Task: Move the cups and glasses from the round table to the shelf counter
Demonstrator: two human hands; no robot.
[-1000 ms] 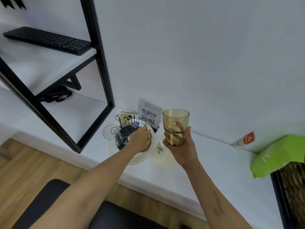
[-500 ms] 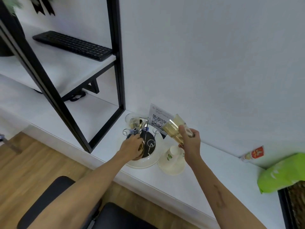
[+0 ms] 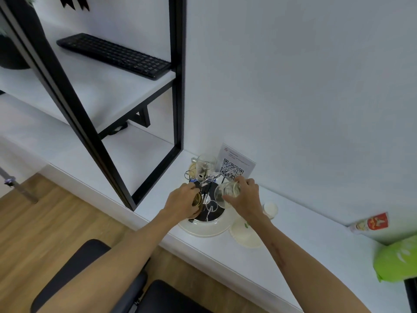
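My right hand (image 3: 244, 197) grips a tinted glass (image 3: 226, 191), tipped so its mouth faces left and down over the wire cup rack (image 3: 208, 202). My left hand (image 3: 181, 202) holds an amber glass (image 3: 196, 203) at the rack's left side, over the round white tray (image 3: 203, 230). A clear glass (image 3: 204, 166) hangs upside down on the rack's far side. All of this stands on the white shelf counter (image 3: 293, 240). A white paper cup (image 3: 269, 210) stands right of my right hand.
A QR-code card (image 3: 235, 164) leans on the wall behind the rack. A white plate (image 3: 244, 234) lies by the tray. Black shelf frame (image 3: 178, 86) and keyboard (image 3: 115, 55) are at left, a red-white tube (image 3: 370, 223) and green bag (image 3: 397, 260) at right. A black chair (image 3: 112, 281) is below.
My right hand has lowered the upright glass and tipped it over onto the rack. My left hand stays at the rack with the amber glass. The camera has moved closer and to the right.
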